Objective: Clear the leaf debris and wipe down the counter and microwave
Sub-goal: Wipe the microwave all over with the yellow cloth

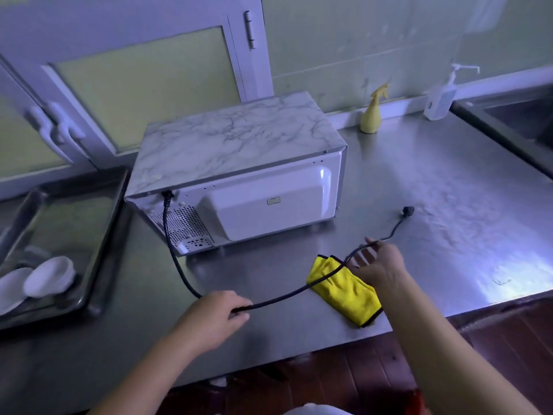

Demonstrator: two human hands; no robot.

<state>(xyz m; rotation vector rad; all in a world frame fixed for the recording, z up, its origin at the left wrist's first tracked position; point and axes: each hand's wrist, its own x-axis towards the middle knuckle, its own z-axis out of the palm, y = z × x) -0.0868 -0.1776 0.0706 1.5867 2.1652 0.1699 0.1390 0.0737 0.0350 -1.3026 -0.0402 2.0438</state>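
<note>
A white microwave (239, 163) with a marble-patterned top stands on the steel counter (449, 205), its back panel facing me. Its black power cord (287, 296) runs from the back left corner in a loop across the counter to an unplugged plug (408, 210). My left hand (217, 317) grips the cord in front of the microwave. Further right, my right hand (378, 266) holds the same cord near its plug end. A folded yellow cloth (344, 290) lies on the counter under the cord and partly under my right hand.
A yellow spray bottle (372, 113) and a clear pump bottle (441, 98) stand against the back wall. A sink (514, 121) lies at the far right. A metal tray (98, 265) with white bowls (48, 278) sits at the left. The counter's front edge runs just below the cloth.
</note>
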